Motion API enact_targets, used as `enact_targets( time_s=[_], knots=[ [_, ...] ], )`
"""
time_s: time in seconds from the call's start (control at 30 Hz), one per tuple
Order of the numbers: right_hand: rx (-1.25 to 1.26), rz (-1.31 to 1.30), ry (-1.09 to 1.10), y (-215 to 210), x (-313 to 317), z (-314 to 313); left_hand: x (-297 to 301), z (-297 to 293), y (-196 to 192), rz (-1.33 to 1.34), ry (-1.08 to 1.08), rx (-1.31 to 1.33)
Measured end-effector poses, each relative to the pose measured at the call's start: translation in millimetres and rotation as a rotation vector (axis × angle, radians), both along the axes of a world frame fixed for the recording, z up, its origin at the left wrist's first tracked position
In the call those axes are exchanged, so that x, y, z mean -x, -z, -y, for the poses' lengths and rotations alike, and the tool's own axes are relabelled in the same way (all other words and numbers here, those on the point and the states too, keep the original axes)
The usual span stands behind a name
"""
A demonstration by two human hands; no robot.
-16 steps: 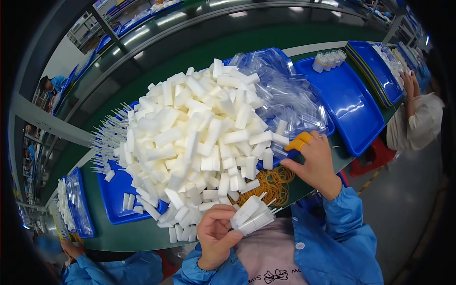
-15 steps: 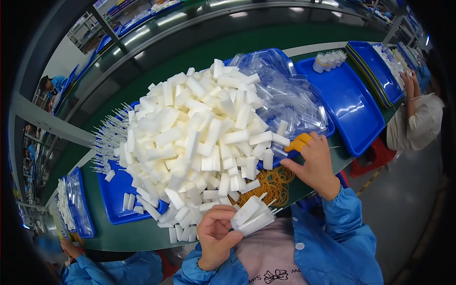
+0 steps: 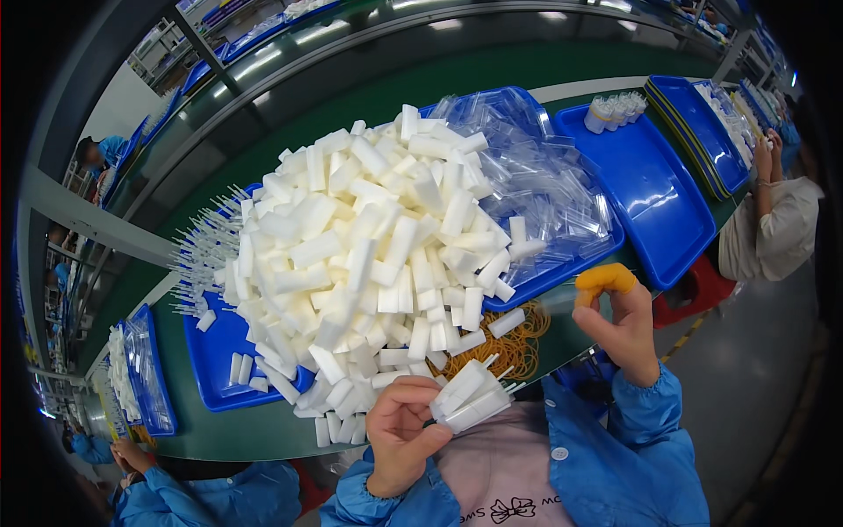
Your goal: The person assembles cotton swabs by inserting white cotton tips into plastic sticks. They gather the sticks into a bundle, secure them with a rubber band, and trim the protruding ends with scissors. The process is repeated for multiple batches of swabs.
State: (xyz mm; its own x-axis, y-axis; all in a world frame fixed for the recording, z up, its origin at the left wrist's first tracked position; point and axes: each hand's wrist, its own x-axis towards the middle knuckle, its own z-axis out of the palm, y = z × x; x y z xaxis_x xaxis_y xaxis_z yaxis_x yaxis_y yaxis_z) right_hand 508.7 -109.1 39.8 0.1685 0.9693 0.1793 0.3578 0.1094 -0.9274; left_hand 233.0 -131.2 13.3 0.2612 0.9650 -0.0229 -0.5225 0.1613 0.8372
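My left hand [image 3: 402,435] is closed around a small bundle of clear plastic tubes with white foam blocks [image 3: 471,397] in them; thin white stems stick out at its right end. My right hand [image 3: 622,321], with orange finger covers [image 3: 606,281], is held right of the table edge. Its thumb and forefinger pinch what looks like a clear plastic tube [image 3: 559,301], faint and blurred. Ahead of my left hand rises a large heap of white foam blocks [image 3: 360,237]. Tan rubber bands [image 3: 514,344] lie between the heap and my right hand.
A blue tray of clear tubes [image 3: 536,184] sits behind the bands. Right of it, another blue tray [image 3: 654,206] carries banded white bundles [image 3: 613,112]. Thin-stemmed parts [image 3: 206,250] spread at the heap's left. Co-workers sit at both sides; a red stool [image 3: 698,294] stands at right.
My right hand has drawn back from the edge of the clear-tube tray, to the right and nearer me. A loose foam block now lies on the rubber bands. My left hand stays nearly still.
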Motion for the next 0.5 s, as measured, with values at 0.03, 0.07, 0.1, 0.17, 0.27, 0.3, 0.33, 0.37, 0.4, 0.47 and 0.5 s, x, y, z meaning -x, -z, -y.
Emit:
enact_targets(
  time_s=[0.03, 0.07, 0.1, 0.17, 0.27, 0.3, 0.33, 0.37, 0.4, 0.47, 0.5],
  knots=[
    [-0.058, -0.062, -0.053, 0, 0, 1, -1, 0, -1, -0.003, -0.002, 0.012],
    [-0.098, -0.204, -0.072, 2, 2, 1, -2, 1, -3, -0.005, -0.004, 0.024],
    [-0.137, -0.347, -0.092, 5, 5, 1, -3, 2, -4, -0.008, -0.007, 0.036],
    [-0.111, -0.555, -0.087, 3, 14, 2, -2, 3, -1, -0.075, 0.006, -0.019],
    [0.056, -0.701, -0.048, -5, 24, 10, -3, 3, -3, -0.220, -0.008, -0.134],
    [0.093, -0.718, -0.061, -2, 25, 12, -4, 3, -5, -0.275, -0.018, -0.177],
    [0.130, -0.732, -0.074, -1, 26, 13, -5, 4, -7, -0.348, -0.042, -0.218],
    [0.072, -0.705, -0.100, 2, 28, 11, -6, 6, -8, -0.420, -0.066, -0.258],
    [0.013, -0.678, -0.125, 5, 32, 8, -6, 6, -9, -0.492, -0.089, -0.298],
    [-0.019, -0.613, -0.136, 6, 33, 5, -5, 6, -8, -0.583, -0.095, -0.384],
    [0.006, -0.576, -0.121, 5, 32, 4, -4, 5, -8, -0.628, -0.097, -0.428]
  ],
)
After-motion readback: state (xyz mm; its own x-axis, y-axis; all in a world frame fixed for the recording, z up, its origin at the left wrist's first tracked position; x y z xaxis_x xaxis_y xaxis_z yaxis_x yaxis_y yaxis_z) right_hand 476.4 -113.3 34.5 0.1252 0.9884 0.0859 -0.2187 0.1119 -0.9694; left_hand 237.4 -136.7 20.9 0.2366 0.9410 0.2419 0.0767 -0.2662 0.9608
